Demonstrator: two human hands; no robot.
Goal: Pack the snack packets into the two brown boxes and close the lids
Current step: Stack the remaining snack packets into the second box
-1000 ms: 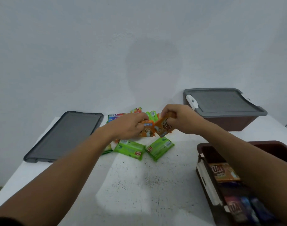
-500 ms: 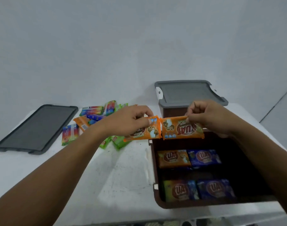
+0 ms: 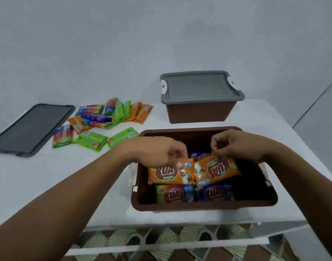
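Observation:
An open brown box stands near the table's front edge with several snack packets lying inside. Over it, my left hand pinches one orange packet by its top edge. My right hand pinches a second orange packet, tilted, beside the first. Both packets hang low inside the box, above a rainbow packet and a blue packet. A second brown box with a grey lid on it stands behind. Loose packets lie in a pile at the back left.
A loose grey lid lies flat at the table's left end. The white table ends just in front of the open box, with patterned floor tiles below. A pale wall rises behind.
Both hands have carried the two orange packets from the pile over to the open box and lowered them inside. The view has tilted down and to the right.

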